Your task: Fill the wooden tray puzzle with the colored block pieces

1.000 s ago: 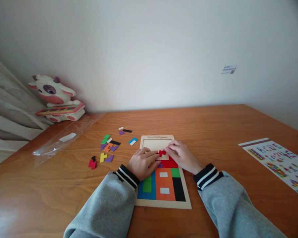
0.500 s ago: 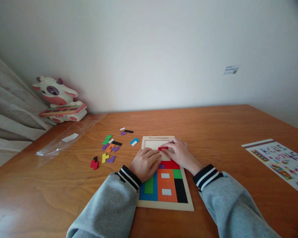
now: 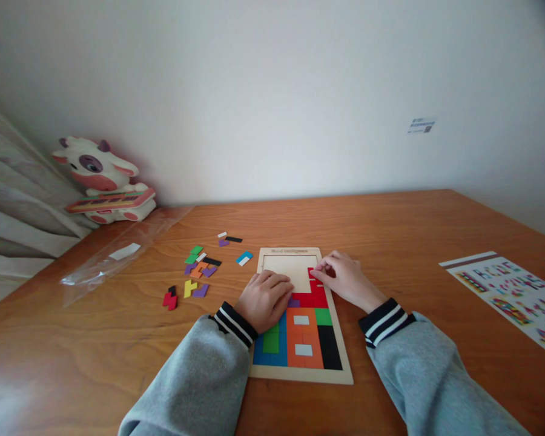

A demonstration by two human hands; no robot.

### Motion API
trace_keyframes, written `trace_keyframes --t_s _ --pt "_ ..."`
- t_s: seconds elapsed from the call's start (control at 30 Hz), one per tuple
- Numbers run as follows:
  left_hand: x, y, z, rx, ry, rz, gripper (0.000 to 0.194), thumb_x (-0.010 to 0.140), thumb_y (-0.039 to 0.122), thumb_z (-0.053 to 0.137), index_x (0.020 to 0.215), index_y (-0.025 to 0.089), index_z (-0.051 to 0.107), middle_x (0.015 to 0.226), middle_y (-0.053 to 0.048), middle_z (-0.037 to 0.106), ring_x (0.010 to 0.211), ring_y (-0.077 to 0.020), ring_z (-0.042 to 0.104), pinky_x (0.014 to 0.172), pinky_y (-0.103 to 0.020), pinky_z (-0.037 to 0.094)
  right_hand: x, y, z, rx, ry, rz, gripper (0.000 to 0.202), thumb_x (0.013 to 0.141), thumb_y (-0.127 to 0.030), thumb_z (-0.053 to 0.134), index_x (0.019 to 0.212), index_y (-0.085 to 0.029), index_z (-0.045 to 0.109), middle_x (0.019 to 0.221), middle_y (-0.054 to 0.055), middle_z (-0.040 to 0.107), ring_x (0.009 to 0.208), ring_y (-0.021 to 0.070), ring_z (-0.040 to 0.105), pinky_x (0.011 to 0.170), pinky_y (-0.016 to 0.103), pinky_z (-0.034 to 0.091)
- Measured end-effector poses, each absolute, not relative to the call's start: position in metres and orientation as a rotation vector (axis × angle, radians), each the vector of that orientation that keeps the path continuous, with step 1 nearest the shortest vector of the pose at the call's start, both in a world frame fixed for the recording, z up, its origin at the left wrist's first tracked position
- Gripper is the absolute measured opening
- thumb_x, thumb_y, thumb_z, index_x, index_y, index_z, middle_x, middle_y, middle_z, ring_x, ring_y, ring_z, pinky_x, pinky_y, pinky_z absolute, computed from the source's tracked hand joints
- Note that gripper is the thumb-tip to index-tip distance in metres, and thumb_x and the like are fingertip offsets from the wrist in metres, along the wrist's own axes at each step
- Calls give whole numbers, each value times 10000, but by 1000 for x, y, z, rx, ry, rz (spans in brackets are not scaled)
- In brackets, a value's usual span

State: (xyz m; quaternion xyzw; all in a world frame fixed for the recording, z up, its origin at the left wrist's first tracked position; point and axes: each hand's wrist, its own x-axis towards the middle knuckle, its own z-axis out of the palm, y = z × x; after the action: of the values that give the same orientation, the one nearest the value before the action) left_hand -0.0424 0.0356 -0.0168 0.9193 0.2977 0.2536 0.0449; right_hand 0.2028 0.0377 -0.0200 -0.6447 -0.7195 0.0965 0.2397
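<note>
A wooden puzzle board (image 3: 301,378) lies in front of me, its lower part filled with flat coloured pieces. My left hand (image 3: 264,300) rests over the board's left side, fingers stretched out and laid down, hiding the pieces beneath. At the right edge, my right hand (image 3: 340,275) has its thumb and fingertips pinched on a red puzzle piece (image 3: 311,280). That piece stands in the frame, above other red pieces (image 3: 315,300). Lower down sit orange pieces (image 3: 295,336) around white ones, with black (image 3: 329,345), blue and green pieces beside them. The upper left of the recess shows bare wood.
Loose pieces lie left of the board, among them a yellow one (image 3: 189,288), a red one (image 3: 170,300) and a blue-and-white pair (image 3: 244,258). A clear plastic bag (image 3: 109,260) and a cow toy (image 3: 104,181) are farther left. A printed sheet (image 3: 513,303) lies right.
The red piece has moved from the middle of the recess to its right edge, with my right hand moving right along with it. My left hand stays nearly in place.
</note>
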Motion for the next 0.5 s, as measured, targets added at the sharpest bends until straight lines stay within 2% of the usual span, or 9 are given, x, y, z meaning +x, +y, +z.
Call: trace_keyframes --t_s 0.17,0.27,0.37,0.5 --pt "-42 35 -13 2812 901 761 232 940 227 495 1079 206 680 1088 -83 696 1002 -214 598 891 -400 520 205 36 -18 -1681 -2034 282 233 878 -425 616 782 -224 683 822 43 639 793 211 600 700 336 386" --pt "-41 35 -11 2804 902 752 229 932 213 504 1085 202 674 1088 -82 697 1003 -215 604 889 -396 526 206 36 -18 -1668 -2044 284 347 951 -443 492 765 -217 678 808 55 643 768 209 603 688 333 393" --pt "-42 35 -10 2799 908 756 228 931 212 505 1092 200 667 1091 -80 698 1000 -218 608 889 -398 525 206 37 -18 -1658 -1992 340 495 1005 -455 345 720 -220 674 807 66 664 802 220 628 739 347 412" --pt "-44 36 -10 2797 929 791 231 935 219 492 1085 204 666 1069 -79 697 985 -219 611 875 -388 527 204 38 -20 -1643 -1886 411 546 1009 -495 291 710 -221 657 792 62 698 812 226 653 770 348 436"
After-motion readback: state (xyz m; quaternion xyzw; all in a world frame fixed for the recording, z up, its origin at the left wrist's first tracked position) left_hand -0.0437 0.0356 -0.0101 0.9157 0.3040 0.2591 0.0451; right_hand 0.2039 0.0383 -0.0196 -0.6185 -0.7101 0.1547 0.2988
